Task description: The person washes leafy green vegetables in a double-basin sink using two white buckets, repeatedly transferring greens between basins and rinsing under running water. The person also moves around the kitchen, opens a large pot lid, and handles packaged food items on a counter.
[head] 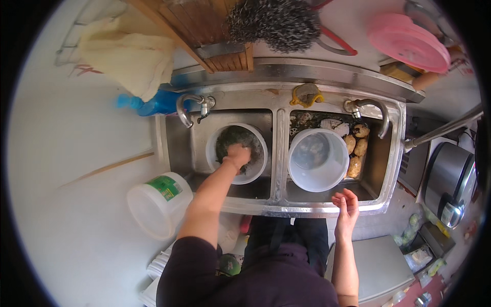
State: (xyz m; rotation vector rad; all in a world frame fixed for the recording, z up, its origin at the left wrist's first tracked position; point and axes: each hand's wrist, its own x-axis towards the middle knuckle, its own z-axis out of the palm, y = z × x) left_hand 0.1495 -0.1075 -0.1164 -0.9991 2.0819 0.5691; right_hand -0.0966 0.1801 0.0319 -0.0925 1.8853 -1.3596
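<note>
My left hand [238,154] reaches into a round white plastic bucket [261,169] in the left basin. Inside the bucket lies dark green stuff in water [232,136], blurred; whether the fingers grip any of it is hidden. My right hand [346,201] is raised over the front rim of the right basin, fingers slightly curled, holding nothing. Just beyond it, a second white bucket [330,169] stands tilted in the right basin, with what looks like clear water at its bottom. Brown potatoes [360,147] lie to the right of that bucket, and a whitish mesh cloth [334,126] behind it.
Curved metal taps [184,111] [379,115] rise behind both basins of the steel sink [280,153]. A yellow-edged scrubbing pad [307,95] rests on the back ledge. A blue bottle [161,103] stands back left, and a clear plastic tub [153,215] sits left of the sink.
</note>
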